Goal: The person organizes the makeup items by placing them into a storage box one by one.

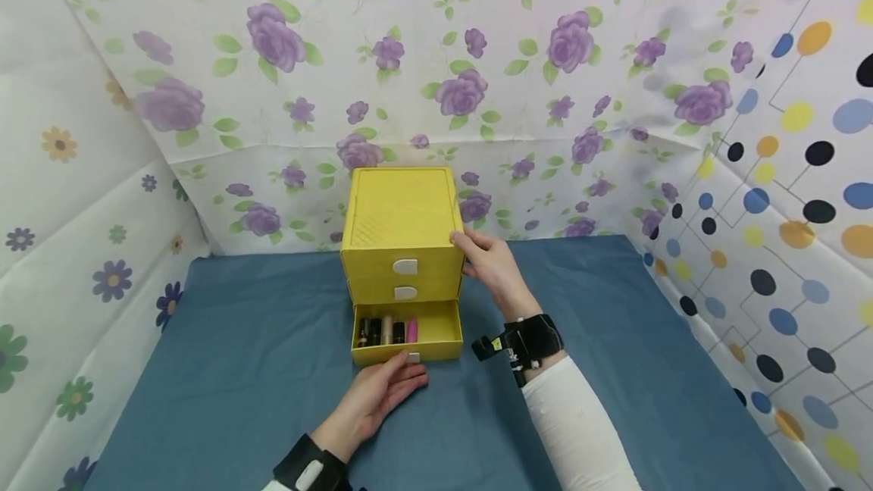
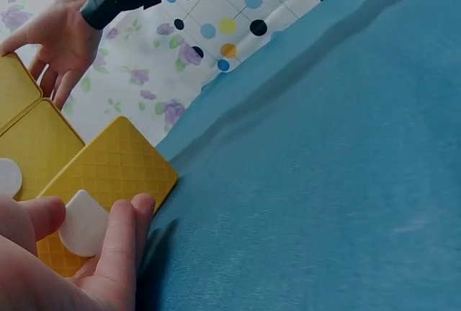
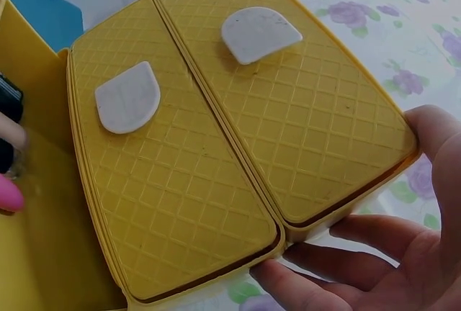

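Note:
A yellow mini drawer cabinet stands on the blue cloth, its bottom drawer pulled out. Several small cosmetic-like tubes, dark, beige and pink, lie in the drawer's left part. My left hand is at the drawer's front, with thumb and fingertips on either side of its white handle. My right hand holds the cabinet's right side near the upper front corner, thumb at the top edge and fingers along the side wall. The two upper drawers are closed, each with a white handle.
Blue cloth covers the table around the cabinet. A white floral curtain hangs close behind it. Other patterned sheets rise on the left and on the right, the right one with colored dots.

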Available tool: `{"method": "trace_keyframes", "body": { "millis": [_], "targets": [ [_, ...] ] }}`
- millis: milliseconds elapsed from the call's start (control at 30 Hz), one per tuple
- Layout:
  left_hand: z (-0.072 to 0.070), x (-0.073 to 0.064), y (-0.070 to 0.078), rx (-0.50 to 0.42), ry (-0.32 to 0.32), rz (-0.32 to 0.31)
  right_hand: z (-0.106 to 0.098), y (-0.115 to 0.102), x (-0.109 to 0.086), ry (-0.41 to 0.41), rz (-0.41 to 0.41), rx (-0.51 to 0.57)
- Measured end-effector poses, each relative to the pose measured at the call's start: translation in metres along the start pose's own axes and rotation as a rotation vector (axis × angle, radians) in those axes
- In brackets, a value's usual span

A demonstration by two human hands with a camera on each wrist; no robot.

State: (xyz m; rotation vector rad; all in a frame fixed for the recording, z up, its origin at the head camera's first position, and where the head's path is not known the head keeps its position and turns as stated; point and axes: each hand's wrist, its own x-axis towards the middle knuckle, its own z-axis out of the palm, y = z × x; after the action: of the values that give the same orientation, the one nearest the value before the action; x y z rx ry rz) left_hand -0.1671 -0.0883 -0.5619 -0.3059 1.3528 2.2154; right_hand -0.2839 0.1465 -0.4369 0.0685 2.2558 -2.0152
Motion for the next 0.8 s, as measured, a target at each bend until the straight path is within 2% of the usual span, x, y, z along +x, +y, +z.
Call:
{"method": "trace_keyframes", "body": {
  "millis": [300, 433, 633, 800],
  "targets": [
    [0.003, 0.013, 0.006, -0.032, 0.038, 0.036, 0.001, 0.002, 0.002, 0.005, -0.011, 0.008],
    [0.002, 0.019, 0.009, -0.047, 0.075, 0.059, 0.004, 0.003, 0.002, 0.002, -0.008, 0.015],
    [0.005, 0.033, 0.015, -0.064, 0.12, 0.122, 0.003, 0.003, 0.001, 0.003, 0.006, -0.003],
    [0.008, 0.043, 0.02, -0.088, 0.135, 0.133, 0.002, 0.003, 0.0, 0.009, -0.004, 0.006]
  ]
}}
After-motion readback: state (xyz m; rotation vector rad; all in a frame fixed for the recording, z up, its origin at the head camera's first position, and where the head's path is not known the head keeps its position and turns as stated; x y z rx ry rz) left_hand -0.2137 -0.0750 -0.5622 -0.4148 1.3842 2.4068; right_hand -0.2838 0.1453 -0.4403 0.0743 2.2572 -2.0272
